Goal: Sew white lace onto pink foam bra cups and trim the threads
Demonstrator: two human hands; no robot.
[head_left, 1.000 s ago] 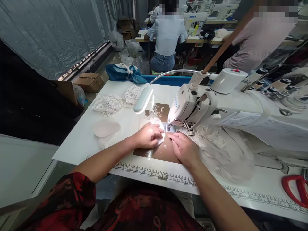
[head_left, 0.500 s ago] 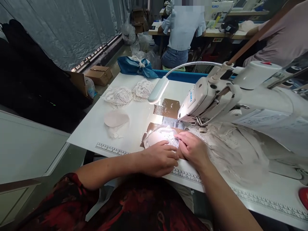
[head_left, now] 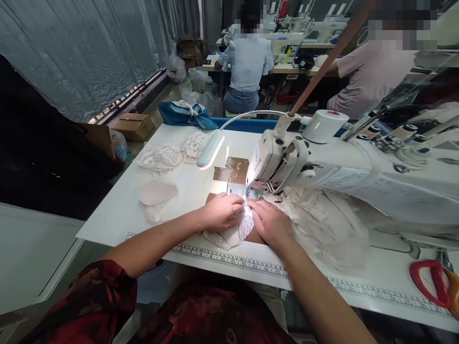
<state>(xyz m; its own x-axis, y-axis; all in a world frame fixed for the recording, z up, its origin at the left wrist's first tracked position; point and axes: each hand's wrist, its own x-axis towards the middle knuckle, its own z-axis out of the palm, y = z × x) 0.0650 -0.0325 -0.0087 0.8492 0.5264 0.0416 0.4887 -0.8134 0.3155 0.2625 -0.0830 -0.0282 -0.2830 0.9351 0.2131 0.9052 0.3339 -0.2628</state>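
Observation:
A white lace bra cup (head_left: 237, 233) lies by the needle of a sewing machine (head_left: 274, 157), lit by its lamp. My left hand (head_left: 223, 211) rests over the cup's left side, its fingers bent and gripping the lace near the presser foot. From the right, my right hand (head_left: 269, 223) pinches the lace edge with thumb and forefinger close to the needle. The fingertips of both hands nearly meet there. Beneath lies a brown patch (head_left: 258, 236) on the table. My fingers hide part of the lace.
Two lace pieces (head_left: 160, 159) and a beige pad (head_left: 158, 193) lie on the left of the table (head_left: 111, 215). A pile of pale lace fabric (head_left: 322, 224) spreads right of my hands. Red-handled scissors (head_left: 430, 282) lie at far right. Two people sit at machines ahead.
The lace cup has turned, its lace edge now running toward the needle. My left hand has moved forward from flat on the cup to grip it near the presser foot. The view has shifted right.

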